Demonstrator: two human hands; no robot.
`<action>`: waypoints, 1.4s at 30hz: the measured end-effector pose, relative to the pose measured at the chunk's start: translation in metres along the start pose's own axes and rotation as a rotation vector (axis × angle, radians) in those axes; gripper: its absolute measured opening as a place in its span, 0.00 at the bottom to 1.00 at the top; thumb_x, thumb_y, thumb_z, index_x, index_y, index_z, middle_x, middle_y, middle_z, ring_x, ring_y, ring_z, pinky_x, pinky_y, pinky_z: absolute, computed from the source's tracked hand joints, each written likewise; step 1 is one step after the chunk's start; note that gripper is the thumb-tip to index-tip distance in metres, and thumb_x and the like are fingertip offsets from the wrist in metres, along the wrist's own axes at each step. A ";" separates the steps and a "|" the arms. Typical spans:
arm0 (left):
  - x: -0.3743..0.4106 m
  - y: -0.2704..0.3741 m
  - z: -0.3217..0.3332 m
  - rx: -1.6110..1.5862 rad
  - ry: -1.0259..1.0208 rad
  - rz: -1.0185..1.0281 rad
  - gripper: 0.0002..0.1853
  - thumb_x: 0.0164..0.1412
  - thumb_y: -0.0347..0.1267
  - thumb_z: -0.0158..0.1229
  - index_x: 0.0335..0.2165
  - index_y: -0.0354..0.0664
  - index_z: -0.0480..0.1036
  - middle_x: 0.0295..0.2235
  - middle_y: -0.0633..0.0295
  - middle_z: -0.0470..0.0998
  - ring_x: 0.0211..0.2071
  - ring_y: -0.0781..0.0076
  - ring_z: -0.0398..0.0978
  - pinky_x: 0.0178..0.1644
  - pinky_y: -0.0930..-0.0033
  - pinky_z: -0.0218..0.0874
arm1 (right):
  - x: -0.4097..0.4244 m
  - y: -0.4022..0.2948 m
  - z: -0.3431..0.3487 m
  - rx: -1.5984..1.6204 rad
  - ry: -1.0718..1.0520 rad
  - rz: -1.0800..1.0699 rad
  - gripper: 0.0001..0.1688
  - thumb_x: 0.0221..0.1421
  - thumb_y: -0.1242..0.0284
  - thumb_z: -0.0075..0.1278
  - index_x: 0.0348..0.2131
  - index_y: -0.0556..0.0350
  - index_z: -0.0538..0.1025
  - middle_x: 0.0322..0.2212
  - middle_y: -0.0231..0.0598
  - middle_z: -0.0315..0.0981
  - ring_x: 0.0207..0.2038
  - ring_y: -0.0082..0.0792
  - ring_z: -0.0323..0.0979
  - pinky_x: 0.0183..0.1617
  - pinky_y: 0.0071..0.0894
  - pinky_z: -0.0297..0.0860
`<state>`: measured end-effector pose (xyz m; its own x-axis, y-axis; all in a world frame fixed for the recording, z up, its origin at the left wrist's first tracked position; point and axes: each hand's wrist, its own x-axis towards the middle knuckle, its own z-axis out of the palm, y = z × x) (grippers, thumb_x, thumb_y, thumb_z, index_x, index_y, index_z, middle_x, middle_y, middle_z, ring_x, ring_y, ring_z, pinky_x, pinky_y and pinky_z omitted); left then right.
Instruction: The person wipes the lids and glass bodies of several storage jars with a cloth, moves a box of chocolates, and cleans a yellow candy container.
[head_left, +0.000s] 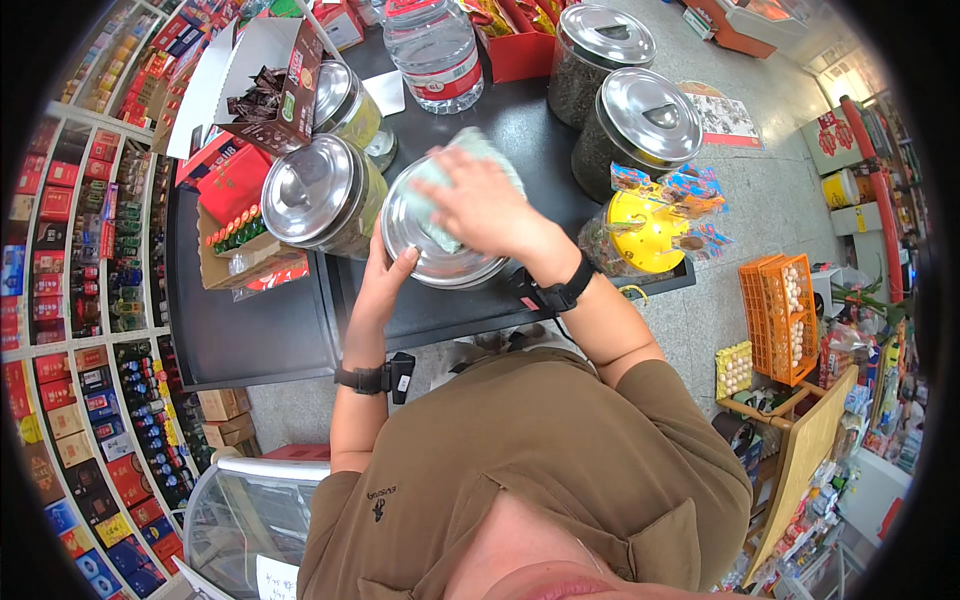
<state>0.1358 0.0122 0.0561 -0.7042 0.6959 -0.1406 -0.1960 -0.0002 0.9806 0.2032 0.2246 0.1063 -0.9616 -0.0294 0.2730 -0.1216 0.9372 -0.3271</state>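
A round jar with a shiny metal lid (457, 266) stands near the front of the dark counter, directly before me. My left hand (386, 274) grips its left side, the thumb over the lid's rim. Over the lid, my right hand (487, 199) presses a pale green cloth (484, 146), its fingers blurred. The jar's body is mostly hidden under the lid and hands. To the left is another metal-lidded glass jar (311, 191) with yellowish contents. Two metal-lidded jars of dark contents, a nearer one (651, 116) and a farther one (606, 37), stand to the right.
A large water bottle (435, 60) stands behind. At right, a yellow-topped tub (645, 232) holds wrapped lollipops near the edge of the counter (255, 330). An open carton of small packets (300, 97) and a box of small green bottles (247, 259) sit left. Stocked shelves (90, 225) line the left.
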 end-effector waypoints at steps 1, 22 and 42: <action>-0.001 -0.002 -0.001 -0.010 0.007 -0.008 0.49 0.57 0.44 0.62 0.66 0.40 0.43 0.63 0.54 0.53 0.64 0.62 0.50 0.66 0.60 0.44 | 0.000 -0.003 0.000 0.035 -0.021 -0.052 0.29 0.58 0.63 0.50 0.58 0.41 0.68 0.61 0.54 0.55 0.64 0.51 0.54 0.64 0.57 0.54; -0.001 -0.001 0.000 -0.011 0.027 0.001 0.49 0.57 0.42 0.63 0.66 0.41 0.44 0.63 0.54 0.53 0.64 0.61 0.50 0.66 0.59 0.45 | -0.052 -0.036 -0.012 0.108 0.176 0.108 0.26 0.51 0.55 0.56 0.45 0.51 0.78 0.62 0.52 0.53 0.65 0.55 0.49 0.63 0.65 0.52; 0.000 -0.003 0.000 -0.023 0.018 0.022 0.48 0.57 0.41 0.62 0.66 0.40 0.44 0.63 0.53 0.53 0.64 0.61 0.51 0.66 0.59 0.44 | -0.046 -0.037 -0.005 0.091 0.138 0.050 0.29 0.48 0.58 0.58 0.45 0.57 0.76 0.61 0.53 0.56 0.64 0.56 0.52 0.62 0.64 0.55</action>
<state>0.1361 0.0123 0.0529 -0.7206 0.6826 -0.1215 -0.1958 -0.0323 0.9801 0.2531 0.1927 0.1106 -0.9247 0.0707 0.3742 -0.1019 0.9008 -0.4221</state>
